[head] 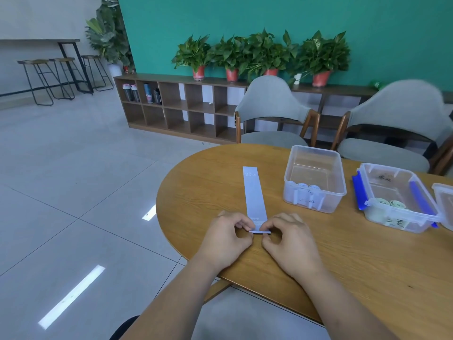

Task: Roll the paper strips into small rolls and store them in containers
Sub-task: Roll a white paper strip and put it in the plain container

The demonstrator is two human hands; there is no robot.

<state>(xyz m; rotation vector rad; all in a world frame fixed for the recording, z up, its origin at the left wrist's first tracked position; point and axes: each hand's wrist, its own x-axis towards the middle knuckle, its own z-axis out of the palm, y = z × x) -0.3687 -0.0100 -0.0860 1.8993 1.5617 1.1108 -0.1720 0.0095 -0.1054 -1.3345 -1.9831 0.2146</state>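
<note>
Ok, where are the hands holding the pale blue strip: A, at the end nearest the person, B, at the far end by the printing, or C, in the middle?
A: the left hand and right hand both pinch the near end of the paper strip; the rest lies flat on the table.

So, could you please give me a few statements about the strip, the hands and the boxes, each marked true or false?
1. The left hand and right hand both pinch the near end of the paper strip. True.
2. The strip is fully rolled up. False: most of it lies flat on the table.
3. The open box beside the strip holds white rolls. True.
4. The box with blue clips is empty. False: pale green rolls lie in it.
</note>
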